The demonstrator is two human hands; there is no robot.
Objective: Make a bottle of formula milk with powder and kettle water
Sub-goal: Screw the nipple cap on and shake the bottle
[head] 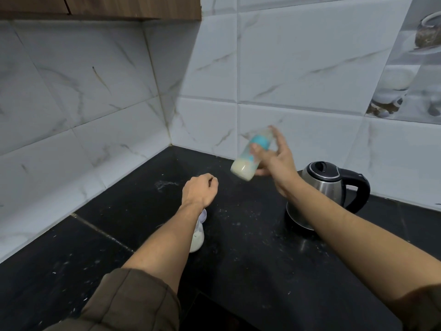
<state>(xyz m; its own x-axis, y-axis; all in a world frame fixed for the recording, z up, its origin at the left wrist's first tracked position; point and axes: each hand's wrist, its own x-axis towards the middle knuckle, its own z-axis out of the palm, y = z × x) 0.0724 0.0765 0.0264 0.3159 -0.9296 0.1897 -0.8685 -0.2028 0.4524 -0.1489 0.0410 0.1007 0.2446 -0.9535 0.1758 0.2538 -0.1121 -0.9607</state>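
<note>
My right hand (274,156) grips a clear baby bottle (248,163) with a turquoise band, tilted in the air above the counter and blurred by motion. Pale milk fills the bottle's lower end, which points down and to the left. My left hand (199,189) hovers over the black counter (119,259) with its fingers curled and nothing in them. Below my left forearm stands a second container (198,237) of whitish powder or milk, partly hidden by the arm. A steel kettle (324,185) with a black lid and handle sits on its base to the right.
White marble-look tiles cover both walls, which meet in a corner behind the counter. Scattered white powder (164,183) marks the counter near the corner. A wooden cabinet (100,7) hangs at the upper left.
</note>
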